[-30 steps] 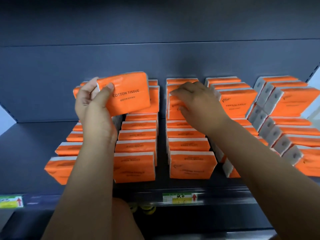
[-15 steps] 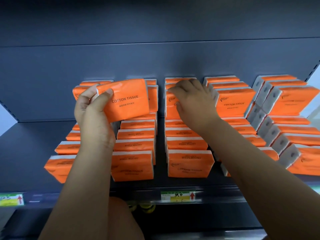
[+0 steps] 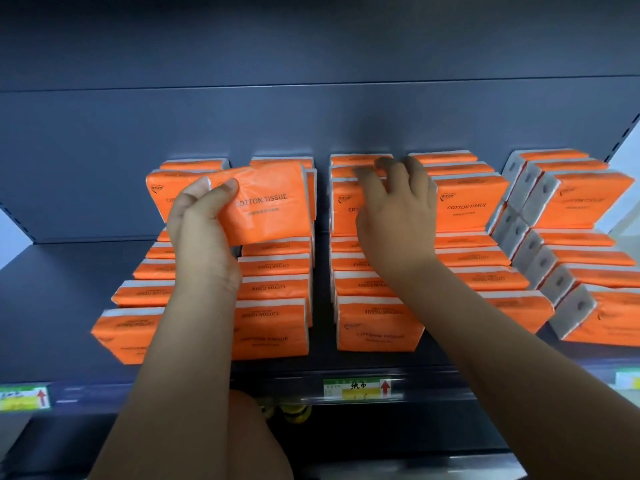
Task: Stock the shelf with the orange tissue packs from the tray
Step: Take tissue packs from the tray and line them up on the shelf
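Your shelf [image 3: 62,292] already carries rows of packs [image 3: 273,320]; your left hand [image 3: 204,237] grips one more tissue pack [image 3: 266,206] above the second row, not yet placed; your right hand [image 3: 398,216] rests, fingers spread, on the next stack [image 3: 346,202]; tray unseen.

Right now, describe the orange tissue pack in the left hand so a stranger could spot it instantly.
Start at the dark grey metal shelf, filled with rows of orange plastic-wrapped tissue packs. Above the second row from the left, the left hand grips one pack. It alone is held up and tilted, out of line with the rows.
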{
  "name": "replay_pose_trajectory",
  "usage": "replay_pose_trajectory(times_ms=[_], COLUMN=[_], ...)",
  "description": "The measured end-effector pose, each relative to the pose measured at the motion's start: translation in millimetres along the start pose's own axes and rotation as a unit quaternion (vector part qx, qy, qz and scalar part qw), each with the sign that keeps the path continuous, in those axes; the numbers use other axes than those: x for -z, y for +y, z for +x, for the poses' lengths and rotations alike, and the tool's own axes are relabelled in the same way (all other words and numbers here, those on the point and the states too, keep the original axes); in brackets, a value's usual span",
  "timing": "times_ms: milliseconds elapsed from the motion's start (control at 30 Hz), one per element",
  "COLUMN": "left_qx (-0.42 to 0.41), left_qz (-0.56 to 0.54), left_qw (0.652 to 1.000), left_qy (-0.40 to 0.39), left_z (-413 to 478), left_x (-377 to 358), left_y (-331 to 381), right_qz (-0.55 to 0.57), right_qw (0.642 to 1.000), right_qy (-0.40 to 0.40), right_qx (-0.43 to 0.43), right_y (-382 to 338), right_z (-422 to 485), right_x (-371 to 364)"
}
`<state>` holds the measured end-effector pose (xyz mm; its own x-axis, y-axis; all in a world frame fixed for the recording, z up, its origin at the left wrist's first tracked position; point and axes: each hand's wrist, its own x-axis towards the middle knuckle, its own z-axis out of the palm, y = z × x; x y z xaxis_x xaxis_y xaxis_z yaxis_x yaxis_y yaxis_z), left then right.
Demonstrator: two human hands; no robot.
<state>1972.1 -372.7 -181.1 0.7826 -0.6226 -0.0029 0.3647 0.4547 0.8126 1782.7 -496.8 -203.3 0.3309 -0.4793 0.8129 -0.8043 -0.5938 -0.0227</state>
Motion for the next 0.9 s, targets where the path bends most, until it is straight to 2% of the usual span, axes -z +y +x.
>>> replay_pose_trajectory(times_ms=[67, 100, 133, 167, 200, 233, 267, 300, 467, 633, 900], left_qx=[-0.006, -0.011, -0.015, -0.019, -0.024, -0.03, -0.034, -0.04, -0.078, -0.12, -0.113], left_qz=[0.009, 0.017, 0.027, 0.034, 0.038, 0.039, 0.038, 0.041, 0.129, 0.239, 0.285], left_qw=[1.0, 1.0, 1.0, 0.999, 0.999, 0.999, 0.998, 0.998, 0.988, 0.963, 0.951], left_qy=[-0.007, -0.007, -0.005, 0.001, 0.012, 0.023, 0.029, 0.029, -0.022, -0.038, -0.031], left_z=[0.4, 1.1, 0.4, 0.0, 0.3, 0.4, 1.6, 3.9, 15.9, 14.0, 20.5], left_x=[-1.9, -2.6, -3.1, -3.5, -3.6, -3.8, -3.2, -2.4, 2.9, -0.6, 2.2], left_y=[-1.9, -3.4, -4.8, -6.8, -8.7, -10.2, -11.0, -11.2, -15.9, -23.6, -28.3], right_qz=[0.073, 0.143, 0.242, 0.353, 0.444, 0.505, 0.535, 0.546, 0.537, 0.526, 0.529], right_qw=[0.993, 0.985, 0.969, 0.935, 0.884, 0.835, 0.802, 0.787, 0.766, 0.752, 0.741], right_qy=[0.075, 0.085, 0.054, -0.011, -0.078, -0.123, -0.146, -0.162, -0.218, -0.306, -0.33], right_qx=[0.048, 0.048, 0.017, -0.047, -0.121, -0.182, -0.22, -0.239, -0.278, -0.255, -0.249], right_y=[-6.5, -13.3, -23.2, -36.0, -47.4, -56.4, -62.4, -65.8, -58.6, -59.5, -63.0], right_z=[-2.3, -3.5, -5.0, -6.5, -8.3, -9.6, -10.3, -11.0, -4.5, -1.2, -0.2], right_x=[6.0, 7.8, 9.8, 13.8, 17.3, 20.1, 22.2, 24.1, 33.5, 31.2, 25.1])
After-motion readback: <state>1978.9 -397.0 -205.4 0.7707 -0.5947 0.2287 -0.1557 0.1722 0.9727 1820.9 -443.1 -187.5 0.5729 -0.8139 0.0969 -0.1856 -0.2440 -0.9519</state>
